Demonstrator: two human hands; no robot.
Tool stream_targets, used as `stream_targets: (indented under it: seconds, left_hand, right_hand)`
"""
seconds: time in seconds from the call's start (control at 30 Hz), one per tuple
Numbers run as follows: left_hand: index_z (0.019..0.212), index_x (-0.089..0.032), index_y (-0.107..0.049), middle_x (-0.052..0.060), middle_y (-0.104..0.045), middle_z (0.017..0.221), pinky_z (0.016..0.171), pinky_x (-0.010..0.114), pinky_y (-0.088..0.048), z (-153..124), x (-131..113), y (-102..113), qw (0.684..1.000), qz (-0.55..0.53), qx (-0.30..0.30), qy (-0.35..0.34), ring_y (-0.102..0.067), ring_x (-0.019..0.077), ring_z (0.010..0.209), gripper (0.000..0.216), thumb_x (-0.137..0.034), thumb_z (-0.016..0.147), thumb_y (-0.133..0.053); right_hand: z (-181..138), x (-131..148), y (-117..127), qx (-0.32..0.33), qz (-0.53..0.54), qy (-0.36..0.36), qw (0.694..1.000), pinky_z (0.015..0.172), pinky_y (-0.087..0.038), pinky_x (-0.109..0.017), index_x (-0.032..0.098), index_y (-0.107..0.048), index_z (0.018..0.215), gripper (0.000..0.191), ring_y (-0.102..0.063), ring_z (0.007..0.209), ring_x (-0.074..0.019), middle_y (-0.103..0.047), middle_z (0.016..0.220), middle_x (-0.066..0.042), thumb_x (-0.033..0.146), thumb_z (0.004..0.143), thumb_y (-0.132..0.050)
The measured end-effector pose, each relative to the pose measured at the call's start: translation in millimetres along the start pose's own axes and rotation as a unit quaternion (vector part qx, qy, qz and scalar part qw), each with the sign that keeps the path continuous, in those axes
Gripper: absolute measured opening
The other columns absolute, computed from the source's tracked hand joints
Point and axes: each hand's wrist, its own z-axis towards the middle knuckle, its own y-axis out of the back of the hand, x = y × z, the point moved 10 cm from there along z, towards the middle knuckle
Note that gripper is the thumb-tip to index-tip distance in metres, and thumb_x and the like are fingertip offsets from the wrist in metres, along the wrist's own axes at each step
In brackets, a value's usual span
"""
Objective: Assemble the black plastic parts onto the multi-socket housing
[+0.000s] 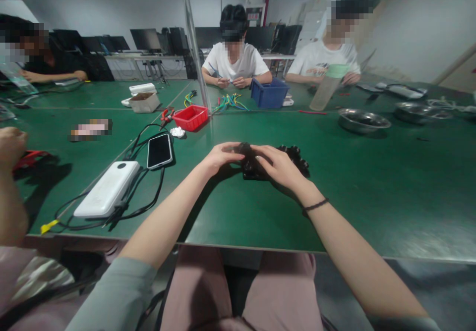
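Note:
A black knobbly object (295, 156) lies on the green table (282, 212) straight ahead of me. My left hand (219, 156) reaches in from the left, fingers closed on the object's near left end. My right hand (280, 168) lies over its middle, fingers curled down onto it, a dark band round the wrist. Most of the object is hidden under my hands; only its lumpy right end shows.
To the left lie a white power bank (107, 189), a phone (159, 150) and black cables. A red tray (191, 117), blue bin (269, 93), coloured wires (227, 103) and metal bowl (363, 120) stand further back. Three people sit across the table; another person's arm (10, 182) is at my left.

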Motion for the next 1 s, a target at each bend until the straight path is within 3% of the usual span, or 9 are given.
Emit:
stream_targets:
  seconds: [0.43,0.7,1.0]
  left_hand:
    - [0.098,-0.014,-0.072,0.001,-0.068,0.073,0.073,0.030,-0.051,0.3,0.0,4.4,1.000,0.012,-0.022,-0.003,-0.064,0.0127,0.067,0.063,-0.017,0.038,-0.091]
    - [0.097,-0.014,-0.073,0.004,-0.071,0.079,0.076,0.033,-0.051,3.4,1.2,1.9,0.999,0.028,0.004,-0.014,-0.065,0.0137,0.070,0.057,-0.019,0.043,-0.090]
    - [0.098,-0.014,-0.071,0.000,-0.067,0.071,0.073,0.030,-0.052,0.8,-1.1,5.4,0.999,0.030,-0.031,-0.009,-0.064,0.0118,0.064,0.056,-0.015,0.044,-0.088]
  right_hand:
    - [0.2,1.2,5.2,-0.017,-0.017,0.002,1.000,0.097,-0.051,-0.045,0.018,-0.061,0.122,0.032,-0.063,0.111,-0.0251,-0.068,0.119,-0.012,0.022,0.096,-0.043]
    - [1.0,3.2,7.0,-0.023,-0.018,0.012,0.999,0.097,-0.051,-0.045,0.019,-0.063,0.119,0.030,-0.064,0.109,-0.0257,-0.069,0.117,-0.012,0.024,0.096,-0.045]
    - [1.5,1.0,7.4,-0.019,-0.026,0.010,0.999,0.096,-0.052,-0.046,0.018,-0.064,0.115,0.028,-0.064,0.108,-0.0264,-0.069,0.115,-0.013,0.024,0.095,-0.045]
